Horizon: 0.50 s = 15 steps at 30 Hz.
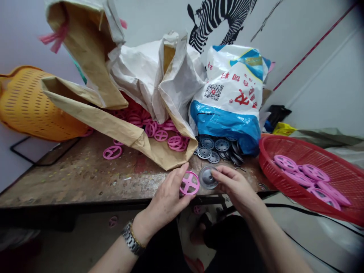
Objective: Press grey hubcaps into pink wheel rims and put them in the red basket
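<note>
My left hand (170, 189) grips a pink spoked plastic ring (190, 182) by its left edge, over the front edge of the table. Just to the right, my right hand (231, 182) pinches a grey plastic disc (208, 177) with thumb and fingers. The ring and the disc are close side by side and look slightly apart. Behind them, pink rings (161, 135) spill from the mouth of an open paper-lined sack (166, 161). Several grey discs (222, 144) lie heaped before a white and blue plastic sack (227, 117).
At the right, a red plastic basket (264, 155) contains assembled-looking pink wheels (315, 172). An orange perforated basket (34, 102) lies tipped at the left. A loose pink ring (112, 152) rests on the worn wooden table (71, 178); another ring (113, 221) is on the floor.
</note>
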### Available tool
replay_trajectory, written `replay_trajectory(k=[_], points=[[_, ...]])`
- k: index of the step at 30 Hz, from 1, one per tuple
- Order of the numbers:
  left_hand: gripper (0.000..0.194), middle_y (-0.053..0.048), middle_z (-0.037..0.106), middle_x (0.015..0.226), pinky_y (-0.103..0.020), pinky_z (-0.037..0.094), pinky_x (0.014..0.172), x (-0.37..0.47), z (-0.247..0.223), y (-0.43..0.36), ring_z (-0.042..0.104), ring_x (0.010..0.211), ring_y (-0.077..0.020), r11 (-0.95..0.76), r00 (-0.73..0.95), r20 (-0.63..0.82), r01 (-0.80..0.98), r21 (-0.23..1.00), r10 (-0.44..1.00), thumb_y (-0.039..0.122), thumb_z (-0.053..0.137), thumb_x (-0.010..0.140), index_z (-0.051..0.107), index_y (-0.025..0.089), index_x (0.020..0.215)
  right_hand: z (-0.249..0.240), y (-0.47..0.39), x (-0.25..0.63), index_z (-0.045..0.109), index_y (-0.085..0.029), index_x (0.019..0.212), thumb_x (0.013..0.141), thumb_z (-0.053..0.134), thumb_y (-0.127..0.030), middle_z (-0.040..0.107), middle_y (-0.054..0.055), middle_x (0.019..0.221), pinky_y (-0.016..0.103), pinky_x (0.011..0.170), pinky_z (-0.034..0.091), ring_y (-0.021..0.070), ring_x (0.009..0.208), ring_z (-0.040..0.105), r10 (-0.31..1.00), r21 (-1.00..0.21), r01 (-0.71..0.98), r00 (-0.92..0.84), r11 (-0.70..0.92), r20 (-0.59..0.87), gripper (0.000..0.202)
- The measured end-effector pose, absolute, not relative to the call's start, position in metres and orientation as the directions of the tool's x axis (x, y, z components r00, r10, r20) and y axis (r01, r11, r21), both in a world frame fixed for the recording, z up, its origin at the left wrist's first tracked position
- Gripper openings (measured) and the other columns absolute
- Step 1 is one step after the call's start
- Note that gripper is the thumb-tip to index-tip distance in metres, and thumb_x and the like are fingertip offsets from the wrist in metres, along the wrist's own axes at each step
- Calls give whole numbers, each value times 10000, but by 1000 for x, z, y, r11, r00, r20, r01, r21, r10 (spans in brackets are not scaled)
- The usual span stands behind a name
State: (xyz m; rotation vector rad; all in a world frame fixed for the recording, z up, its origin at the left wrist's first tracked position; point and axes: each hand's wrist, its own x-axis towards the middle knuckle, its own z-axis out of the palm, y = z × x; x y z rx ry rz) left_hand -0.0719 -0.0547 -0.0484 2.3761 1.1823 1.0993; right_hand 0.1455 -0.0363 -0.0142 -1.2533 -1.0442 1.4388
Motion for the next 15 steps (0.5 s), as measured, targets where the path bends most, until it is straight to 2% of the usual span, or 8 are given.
replay_trajectory(k=[3,6,9,12,13,15], points=[[854,-168,559,1356,-465,529,1022,-65,-46,-59,580,1236,-289,-694,437,547,548,468,714,161,660,882,163,230,1574,-22,-48,135,646,-175,721,608,862,-578,659,9,739,267,650,459,144,679,567,975,-971,-117,-102,-210,-198,471],[855,-174,547,1368,-471,527,1027,-58,-45,-64,566,1253,-296,-731,478,561,531,429,676,125,638,882,155,232,1579,-31,-55,127,608,-182,694,630,849,-575,615,-21,669,247,624,437,127,643,544,987,-985,-94,-91,-143,-134,466],[852,-171,521,1391,-477,515,1042,-53,-46,-69,542,1281,-293,-727,470,558,511,459,683,89,618,884,152,259,1577,-36,-60,123,594,-192,735,680,833,-521,626,-27,683,246,631,448,131,652,563,997,-994,-89,-54,-58,-53,411],[797,-160,517,1392,-488,510,1043,-49,-50,-71,544,1281,-291,-627,383,497,453,634,779,84,610,880,221,277,1549,-36,-66,122,597,-208,851,702,833,-436,678,-19,754,253,670,481,147,703,617,1000,-992,-123,19,-9,-12,360],[768,-152,548,1350,-475,539,1003,-48,-50,-71,588,1217,-283,-543,336,432,411,733,837,94,615,872,263,271,1531,-35,-67,122,598,-215,898,704,832,-418,694,-15,774,258,680,492,155,720,636,999,-991,-132,38,-9,-14,365],[682,-117,630,1175,-407,616,817,-47,-50,-71,677,965,-238,-284,275,212,257,924,938,150,636,854,363,239,1472,-34,-70,122,610,-223,977,708,821,-399,721,-1,817,275,707,515,175,762,669,998,-991,-130,58,-20,-27,385]])
